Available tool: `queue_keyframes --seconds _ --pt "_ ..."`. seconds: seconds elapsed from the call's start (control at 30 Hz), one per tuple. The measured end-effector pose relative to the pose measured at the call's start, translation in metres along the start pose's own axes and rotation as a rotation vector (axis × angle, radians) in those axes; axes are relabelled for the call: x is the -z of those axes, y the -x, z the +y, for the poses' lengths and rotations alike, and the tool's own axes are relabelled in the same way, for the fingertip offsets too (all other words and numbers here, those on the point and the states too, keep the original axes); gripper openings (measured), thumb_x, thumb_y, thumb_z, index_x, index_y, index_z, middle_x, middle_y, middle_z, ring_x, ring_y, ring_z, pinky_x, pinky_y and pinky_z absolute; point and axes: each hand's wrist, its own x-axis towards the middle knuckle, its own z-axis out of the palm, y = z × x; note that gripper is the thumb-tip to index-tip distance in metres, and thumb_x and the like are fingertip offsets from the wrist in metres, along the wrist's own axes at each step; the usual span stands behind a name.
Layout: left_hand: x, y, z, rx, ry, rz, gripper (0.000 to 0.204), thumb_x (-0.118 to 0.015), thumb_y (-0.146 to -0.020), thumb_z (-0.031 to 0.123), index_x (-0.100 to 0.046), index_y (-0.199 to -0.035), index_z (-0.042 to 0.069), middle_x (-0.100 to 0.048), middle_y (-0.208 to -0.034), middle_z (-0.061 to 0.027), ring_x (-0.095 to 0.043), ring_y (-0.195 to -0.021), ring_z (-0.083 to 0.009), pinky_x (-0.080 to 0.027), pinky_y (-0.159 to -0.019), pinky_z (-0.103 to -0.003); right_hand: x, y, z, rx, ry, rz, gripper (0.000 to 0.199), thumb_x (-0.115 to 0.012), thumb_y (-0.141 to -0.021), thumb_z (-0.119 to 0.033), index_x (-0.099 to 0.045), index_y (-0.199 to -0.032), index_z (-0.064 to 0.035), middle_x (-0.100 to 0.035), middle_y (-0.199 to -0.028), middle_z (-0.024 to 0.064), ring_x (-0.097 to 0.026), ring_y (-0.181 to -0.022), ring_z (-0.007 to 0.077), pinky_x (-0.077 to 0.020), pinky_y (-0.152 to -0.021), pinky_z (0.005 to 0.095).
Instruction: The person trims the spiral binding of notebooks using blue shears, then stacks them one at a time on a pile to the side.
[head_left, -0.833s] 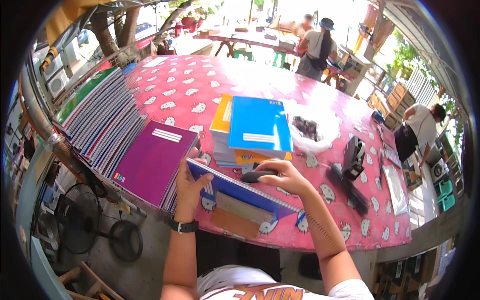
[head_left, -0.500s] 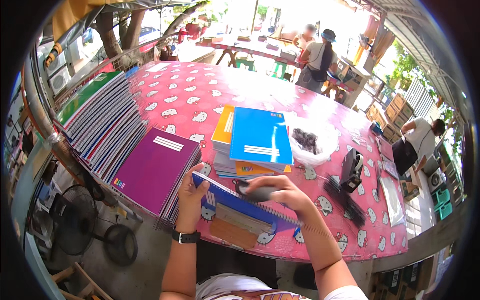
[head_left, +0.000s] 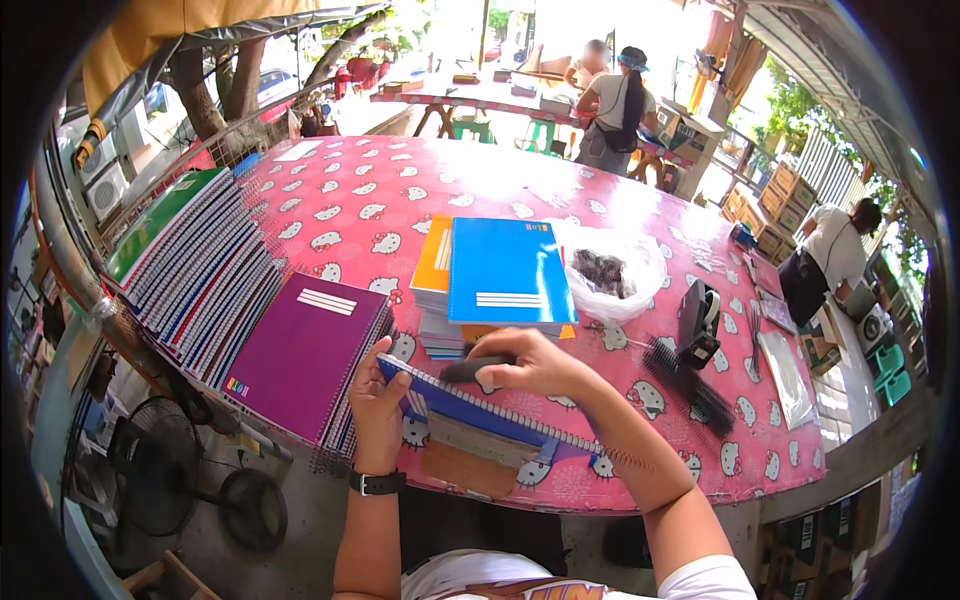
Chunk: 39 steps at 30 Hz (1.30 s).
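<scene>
My left hand (head_left: 378, 415) grips the blue notebook (head_left: 470, 406) by its left end, over the near edge of the pink table (head_left: 400, 165). Long axis, marked by the spiral coil (head_left: 516, 412), slopes down rightward toward my right forearm (head_left: 645, 440); coil overruns the right end. My right hand (head_left: 535, 362), closed around a dark rounded tool (head_left: 465, 371), sits just beyond the coil's left half; tool-to-coil contact: cannot tell.

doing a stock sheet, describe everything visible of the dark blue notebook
The dark blue notebook has a smooth cover with white lines, and a coil along its upper edge trailing past the right end. It slants over the pink table, left end in the left hand; whether the dark tool touches it is unclear.
</scene>
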Motion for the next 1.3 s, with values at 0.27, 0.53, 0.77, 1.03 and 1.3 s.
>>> queue_keyframes --seconds 0.27,0.53,0.77,1.03,1.3 --pt "0.01 0.002 -0.011 -0.01 0.0 0.061 0.048 -0.065 -0.079 -0.001 -0.05 -0.125 -0.001 -0.055 -0.099 -0.0006 -0.05 -0.087 -0.0057 -0.042 -0.077 -0.021 0.0 -0.01 0.003 -0.234 0.14 0.077 0.057 -0.06 -0.08 -0.047 -0.059 -0.113 -0.0006 -0.06 -0.101 0.0071 -0.052 -0.096 0.0143 -0.0407 -0.087 0.0291" --pt "0.012 0.001 -0.019 0.005 -0.042 0.019 0.042 -0.062 -0.08 -0.003 -0.056 -0.122 0.004 -0.05 -0.095 0.0049 -0.044 -0.081 -0.0038 -0.038 -0.076 -0.019 -0.003 -0.021 0.005 -0.074 -0.139 0.095 0.052 -0.059 -0.084 -0.04 -0.057 -0.114 0.0014 -0.058 -0.098 0.0057 -0.053 -0.087 0.0116 -0.0432 -0.075 0.0258" --pt "0.034 -0.001 -0.031 0.027 -0.174 -0.031 0.05 -0.07 -0.073 -0.002 -0.057 -0.121 0.006 -0.054 -0.1 0.0035 -0.047 -0.084 -0.0047 -0.04 -0.078 -0.02 0.004 -0.005 0.01 -0.051 0.071 0.217 0.045 -0.061 -0.083 -0.038 -0.059 -0.111 -0.0021 -0.059 -0.103 0.0065 -0.053 -0.09 0.0132 -0.0433 -0.077 0.028" --pt "0.042 0.022 -0.04 0.149 -0.339 -0.21 0.036 -0.076 -0.064 -0.004 -0.061 -0.096 0.002 -0.063 -0.093 -0.0011 -0.059 -0.086 -0.0092 -0.048 -0.076 -0.026 0.042 0.182 0.093 -0.354 0.887 1.174 0.043 -0.071 -0.07 -0.028 -0.06 -0.104 -0.0037 -0.054 -0.117 0.0181 -0.048 -0.11 0.032 -0.0381 -0.093 0.0399" --pt "-0.006 0.093 -0.083 0.028 -0.316 0.133 0.026 -0.077 -0.075 0.011 -0.052 -0.08 0.007 -0.052 -0.075 0.0047 -0.047 -0.067 -0.0032 -0.041 -0.061 -0.019 -0.03 0.203 0.113 -0.894 1.041 1.093 0.07 -0.065 -0.074 -0.048 -0.044 -0.129 -0.0101 -0.041 -0.13 0.0183 -0.036 -0.121 0.0367 -0.0344 -0.095 0.0511"
